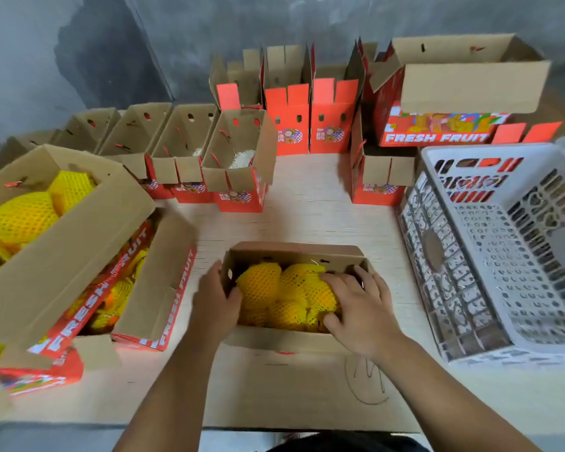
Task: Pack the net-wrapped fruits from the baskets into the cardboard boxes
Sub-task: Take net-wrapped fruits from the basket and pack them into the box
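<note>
Right hand (356, 308): lies palm-down on the net-wrapped fruits (284, 295) at the right end of the near box, fingers spread over the yellow netting and curved lightly on the top fruit, thumb at the near side.
Left hand (214, 300): grips the left wall of the same box, thumb hooked inside over the rim, fingers outside.
Near box (294, 254): an open cardboard box in the middle of the table, just in front of the person; it is packed with fruits in yellow foam net, and its near flap lies flat toward the table edge.
Table (307, 203): pale wood-grain top, carrying all the boxes and the basket.
Large boxes, left (62, 252): open red-and-brown cartons printed FRESH FRUIT, holding more yellow-netted fruit, one leaning across another.
Row of small boxes (180, 148): open cartons side by side at far left of centre, touching each other; the rightmost one shows something white inside.
Upright red boxes (310, 122): standing at the far edge with flaps raised.
Stacked carton, far right (467, 89): a large open FRESH FRUIT box resting on smaller ones.
Basket (503, 256): white perforated plastic crate on the right, near the box but apart from it, showing its bare bottom.
Wall (79, 44): grey concrete behind the table.
</note>
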`<action>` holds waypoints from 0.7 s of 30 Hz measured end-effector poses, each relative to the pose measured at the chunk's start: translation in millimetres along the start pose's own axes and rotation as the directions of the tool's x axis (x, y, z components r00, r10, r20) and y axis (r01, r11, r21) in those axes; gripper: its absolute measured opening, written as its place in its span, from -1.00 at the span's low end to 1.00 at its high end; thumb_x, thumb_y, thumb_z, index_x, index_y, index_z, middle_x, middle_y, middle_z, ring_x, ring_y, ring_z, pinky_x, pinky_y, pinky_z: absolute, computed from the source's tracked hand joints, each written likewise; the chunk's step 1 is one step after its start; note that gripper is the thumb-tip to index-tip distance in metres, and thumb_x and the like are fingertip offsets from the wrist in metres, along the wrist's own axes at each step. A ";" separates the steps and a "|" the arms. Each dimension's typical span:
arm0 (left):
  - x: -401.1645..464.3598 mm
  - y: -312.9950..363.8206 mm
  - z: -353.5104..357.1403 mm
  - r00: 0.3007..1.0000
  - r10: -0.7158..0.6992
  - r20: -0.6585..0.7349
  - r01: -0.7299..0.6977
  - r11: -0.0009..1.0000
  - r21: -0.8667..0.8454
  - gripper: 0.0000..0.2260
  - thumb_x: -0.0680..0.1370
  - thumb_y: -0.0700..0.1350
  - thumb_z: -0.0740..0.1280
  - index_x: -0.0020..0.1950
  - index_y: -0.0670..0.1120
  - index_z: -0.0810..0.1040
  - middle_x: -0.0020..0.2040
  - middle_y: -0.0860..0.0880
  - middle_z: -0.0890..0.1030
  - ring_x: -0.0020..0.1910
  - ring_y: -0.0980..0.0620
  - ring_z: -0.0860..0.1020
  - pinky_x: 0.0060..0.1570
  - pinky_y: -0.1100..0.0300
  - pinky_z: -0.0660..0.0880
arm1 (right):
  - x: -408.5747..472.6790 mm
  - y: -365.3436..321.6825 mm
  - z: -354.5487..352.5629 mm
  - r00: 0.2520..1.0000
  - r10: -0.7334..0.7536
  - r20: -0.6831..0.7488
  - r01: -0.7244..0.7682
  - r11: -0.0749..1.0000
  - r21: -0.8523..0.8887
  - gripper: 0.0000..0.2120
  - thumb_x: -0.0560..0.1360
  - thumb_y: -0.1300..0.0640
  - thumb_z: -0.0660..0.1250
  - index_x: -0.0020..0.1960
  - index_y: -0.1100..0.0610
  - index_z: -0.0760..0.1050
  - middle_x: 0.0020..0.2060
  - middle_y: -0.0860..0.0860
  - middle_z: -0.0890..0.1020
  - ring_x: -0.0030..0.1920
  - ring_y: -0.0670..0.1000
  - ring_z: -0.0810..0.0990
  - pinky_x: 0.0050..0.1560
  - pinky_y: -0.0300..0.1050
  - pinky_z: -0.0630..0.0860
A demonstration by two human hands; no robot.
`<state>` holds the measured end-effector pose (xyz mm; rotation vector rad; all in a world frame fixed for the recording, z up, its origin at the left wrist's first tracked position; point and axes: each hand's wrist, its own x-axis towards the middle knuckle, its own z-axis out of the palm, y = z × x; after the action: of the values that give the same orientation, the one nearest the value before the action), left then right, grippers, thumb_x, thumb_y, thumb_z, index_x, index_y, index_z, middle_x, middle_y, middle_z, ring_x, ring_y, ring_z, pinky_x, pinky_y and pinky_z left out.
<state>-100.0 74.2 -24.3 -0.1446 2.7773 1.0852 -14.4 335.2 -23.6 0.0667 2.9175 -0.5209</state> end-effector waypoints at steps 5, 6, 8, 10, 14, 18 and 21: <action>0.3 -17.3 12.2 0.999 -0.024 0.028 0.025 0.997 -0.067 -0.54 0.74 -0.08 0.17 0.64 0.07 0.22 0.58 -0.03 0.38 0.51 -0.20 0.41 0.47 -0.16 0.33 | 0.7 11.9 -11.4 0.999 -0.028 -0.031 0.030 0.997 0.069 -0.29 0.47 -0.42 0.04 0.59 -0.32 0.04 0.56 -0.17 0.29 0.64 0.00 -0.07 0.51 0.05 -0.30; 5.7 -19.8 8.6 0.998 -0.043 0.051 0.046 0.997 -0.063 -0.57 0.74 -0.06 0.18 0.62 0.06 0.26 0.55 -0.04 0.42 0.48 -0.20 0.45 0.45 -0.16 0.36 | -2.9 10.7 -13.1 0.994 -0.008 -0.110 0.023 0.990 0.138 -0.33 0.51 -0.39 0.09 0.58 -0.28 0.11 0.56 -0.15 0.30 0.64 0.01 -0.01 0.53 0.06 -0.17; 19.8 -21.2 2.8 0.992 -0.065 0.106 0.071 0.996 -0.054 -0.60 0.73 -0.04 0.20 0.58 0.05 0.30 0.51 -0.05 0.47 0.43 -0.20 0.49 0.43 -0.16 0.40 | -9.6 6.7 -6.7 0.938 0.142 -0.317 -0.053 0.960 0.275 -0.39 0.57 -0.20 0.26 0.57 -0.17 0.20 0.59 -0.07 0.24 0.61 0.08 0.09 0.51 0.16 0.07; 29.7 -18.4 1.9 0.989 -0.058 0.138 0.071 0.993 -0.091 -0.57 0.73 -0.05 0.20 0.61 0.06 0.26 0.55 -0.05 0.42 0.48 -0.22 0.44 0.45 -0.19 0.36 | -16.5 3.2 5.1 0.850 0.416 -0.323 -0.224 0.840 0.494 -0.33 0.58 -0.04 0.38 0.60 -0.02 0.18 0.57 0.09 0.21 0.57 0.14 0.15 0.48 0.18 0.17; 32.5 -14.7 6.8 0.983 -0.068 0.167 0.090 0.988 -0.122 -0.57 0.76 0.00 0.11 0.65 0.09 0.21 0.59 -0.04 0.36 0.53 -0.19 0.37 0.51 -0.17 0.27 | -29.6 -5.8 27.0 0.817 0.569 0.092 -0.406 0.453 0.794 -0.53 0.62 -0.01 0.31 0.48 -0.15 0.25 0.27 0.00 0.58 0.17 0.04 0.59 0.25 0.17 0.54; 19.9 -19.9 1.1 0.985 -0.006 0.172 0.050 0.966 -0.255 -0.58 0.76 0.03 0.08 0.64 0.10 0.25 0.58 0.01 0.38 0.55 -0.12 0.35 0.55 -0.18 0.26 | -20.2 -6.4 35.4 0.806 0.592 -0.027 -0.409 0.589 0.697 -0.65 0.57 0.07 0.30 0.33 -0.11 0.34 -0.09 -0.04 0.64 -0.14 0.05 0.63 -0.19 0.08 0.57; 2.1 -32.4 -3.1 0.998 -0.034 0.053 0.050 0.942 -0.333 -0.57 0.75 -0.04 0.11 0.65 0.08 0.24 0.61 0.05 0.32 0.61 -0.05 0.24 0.59 -0.11 0.19 | 11.5 -11.1 25.8 0.827 0.556 -0.086 -0.382 0.667 0.639 -0.58 0.53 0.16 0.29 0.36 -0.06 0.36 -0.04 0.01 0.65 -0.14 0.06 0.60 -0.19 0.03 0.53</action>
<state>-97.7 48.3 -43.9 -0.2135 2.5136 1.5202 -22.3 316.0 -45.8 1.0384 2.6562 -1.3980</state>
